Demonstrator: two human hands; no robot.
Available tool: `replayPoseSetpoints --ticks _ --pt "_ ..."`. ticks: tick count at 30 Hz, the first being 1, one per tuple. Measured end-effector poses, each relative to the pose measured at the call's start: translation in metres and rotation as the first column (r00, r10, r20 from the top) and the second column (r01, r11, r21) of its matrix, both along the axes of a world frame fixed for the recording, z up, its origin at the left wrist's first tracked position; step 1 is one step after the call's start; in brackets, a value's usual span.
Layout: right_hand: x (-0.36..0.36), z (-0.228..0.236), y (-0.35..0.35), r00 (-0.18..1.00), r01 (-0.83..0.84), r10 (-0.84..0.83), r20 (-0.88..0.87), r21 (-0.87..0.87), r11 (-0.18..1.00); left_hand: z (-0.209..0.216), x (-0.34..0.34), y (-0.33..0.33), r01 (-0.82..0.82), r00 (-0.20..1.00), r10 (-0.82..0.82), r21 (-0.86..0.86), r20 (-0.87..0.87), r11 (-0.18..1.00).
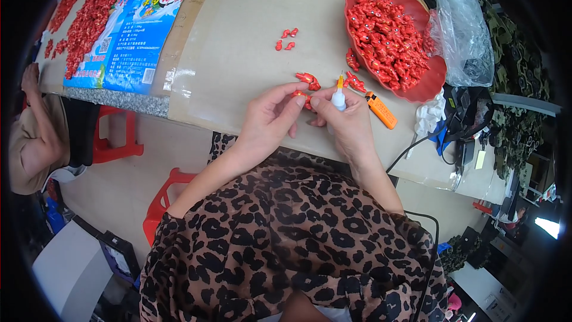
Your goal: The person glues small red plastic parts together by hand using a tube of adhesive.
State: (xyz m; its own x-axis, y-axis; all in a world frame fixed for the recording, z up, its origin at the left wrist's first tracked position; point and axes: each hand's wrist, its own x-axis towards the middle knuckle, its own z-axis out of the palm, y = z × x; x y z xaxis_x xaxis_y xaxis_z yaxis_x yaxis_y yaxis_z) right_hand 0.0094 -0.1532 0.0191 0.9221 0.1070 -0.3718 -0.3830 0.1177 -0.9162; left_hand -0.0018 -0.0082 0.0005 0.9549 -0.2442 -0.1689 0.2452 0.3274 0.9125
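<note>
Close to the table's near edge, my left hand (273, 116) pinches a small glossy red figurine (306, 100) between thumb and fingers. My right hand (348, 124) has a small white glue bottle (338, 99) tucked in it, its thin orange-yellow nozzle pointing up. The right thumb and forefinger also meet at the red figurine, whose details are mostly covered by fingertips. Just beyond the hands lies another red figurine (308, 80), and a further red piece (355, 82) rests right of the nozzle. Beside the right hand is an orange lighter (381, 111).
A red scalloped bowl (438, 76) heaped with red figurines stands at the right, a clear plastic bag (468, 30) beyond it. Several small red parts (287, 39) lie mid-table. Red pieces (89, 30) cover a blue printed sheet (140, 36) at left, near another person's arm (44, 110).
</note>
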Motion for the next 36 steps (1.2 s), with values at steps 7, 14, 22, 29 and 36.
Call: replayPoseSetpoints --ticks 7,14,22,29,36 --pt "0.004 0.0 -0.003 0.997 -0.026 0.029 -0.065 0.052 0.998 -0.001 0.001 0.001 0.05 0.998 -0.048 0.064 -0.037 0.997" --pt "0.005 0.002 -0.001 0.997 -0.034 0.036 -0.073 0.023 0.999 -0.002 0.002 -0.001 0.039 0.998 -0.035 0.09 -0.044 0.995" --pt "-0.002 0.002 0.001 0.998 0.004 -0.002 0.069 -0.036 0.999 0.0 0.0 -0.002 -0.02 1.0 0.02 0.014 0.001 1.0" --pt "-0.027 -0.022 -0.021 0.931 0.067 -0.175 0.321 0.322 0.944 0.029 0.024 -0.014 0.0 0.999 -0.006 0.168 0.034 0.986" --pt "-0.031 -0.019 -0.021 0.906 0.154 -0.3 0.298 0.43 0.89 0.061 0.09 -0.067 -0.089 0.804 -0.202 0.449 0.559 0.889"
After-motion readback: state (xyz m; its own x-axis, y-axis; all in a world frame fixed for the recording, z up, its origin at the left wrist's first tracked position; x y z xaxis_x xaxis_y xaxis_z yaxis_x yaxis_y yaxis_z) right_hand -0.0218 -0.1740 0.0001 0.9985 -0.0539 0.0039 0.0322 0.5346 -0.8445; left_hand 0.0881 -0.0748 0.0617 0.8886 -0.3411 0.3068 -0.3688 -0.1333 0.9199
